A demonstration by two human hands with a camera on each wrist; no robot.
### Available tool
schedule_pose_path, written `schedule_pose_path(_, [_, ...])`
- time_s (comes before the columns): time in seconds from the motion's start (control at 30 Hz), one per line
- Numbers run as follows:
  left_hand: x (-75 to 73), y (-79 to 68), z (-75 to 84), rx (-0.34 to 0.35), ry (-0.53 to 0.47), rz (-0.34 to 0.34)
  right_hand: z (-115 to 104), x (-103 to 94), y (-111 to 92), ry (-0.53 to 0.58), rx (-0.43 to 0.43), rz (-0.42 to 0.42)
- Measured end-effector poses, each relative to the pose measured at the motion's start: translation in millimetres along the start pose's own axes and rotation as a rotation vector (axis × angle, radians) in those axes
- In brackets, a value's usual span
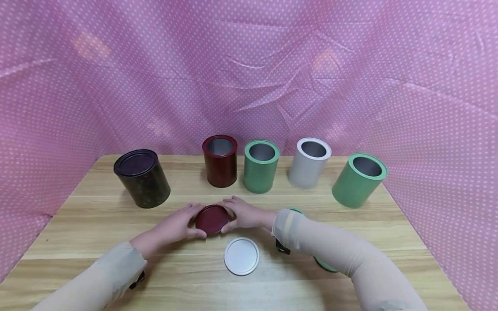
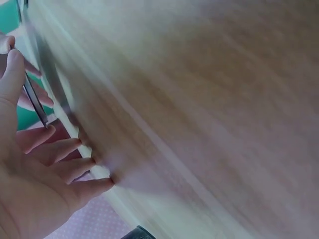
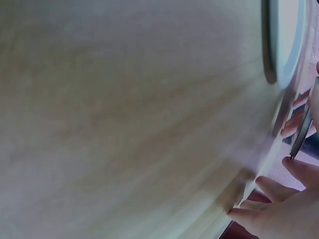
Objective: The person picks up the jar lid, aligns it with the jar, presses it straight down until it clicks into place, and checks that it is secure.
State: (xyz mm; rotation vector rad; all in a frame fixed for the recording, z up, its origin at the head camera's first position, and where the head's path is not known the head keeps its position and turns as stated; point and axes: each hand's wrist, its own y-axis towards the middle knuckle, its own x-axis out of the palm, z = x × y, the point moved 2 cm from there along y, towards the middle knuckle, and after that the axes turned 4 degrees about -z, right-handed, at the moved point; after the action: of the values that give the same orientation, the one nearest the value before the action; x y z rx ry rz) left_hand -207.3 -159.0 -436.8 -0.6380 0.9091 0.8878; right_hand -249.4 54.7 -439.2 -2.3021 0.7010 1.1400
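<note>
Both hands hold a dark red lid between them, near the middle of the table. The left hand has its left edge between thumb and index finger, and the right hand has the opposite edge. Edge-on in the left wrist view, the lid stands clear of the wood, while the left hand's other fingertips come down at the tabletop. The right wrist view shows the lid's rim beside the right hand. Just nearer lies a white lid.
Along the back stand an open dark red can, two open green cans and an open white can. A dark lidded can stands at left. Green lids lie partly hidden beneath the right sleeve. Pink dotted cloth surrounds the table.
</note>
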Motion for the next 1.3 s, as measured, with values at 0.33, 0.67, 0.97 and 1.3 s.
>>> schedule_pose_path(0.33, [-4.0,3.7,-2.2,0.030,-0.143,0.041,1,-7.9,-3,0.074,-0.091,0.090])
schedule_pose_path(0.67, [-15.1,2.9,-3.2,-0.027,-0.327,0.080,1,-18.6,-7,0.230,-0.069,0.127])
schedule_pose_path(0.97, [-32.0,7.1,-5.0,-0.004,-0.400,0.121,-5,-35.7,-6,0.287,-0.031,0.183])
schedule_pose_path(1.3, [-50.3,18.3,-2.8,0.001,-0.441,0.162,-8,-51.1,-5,0.349,-0.051,0.260])
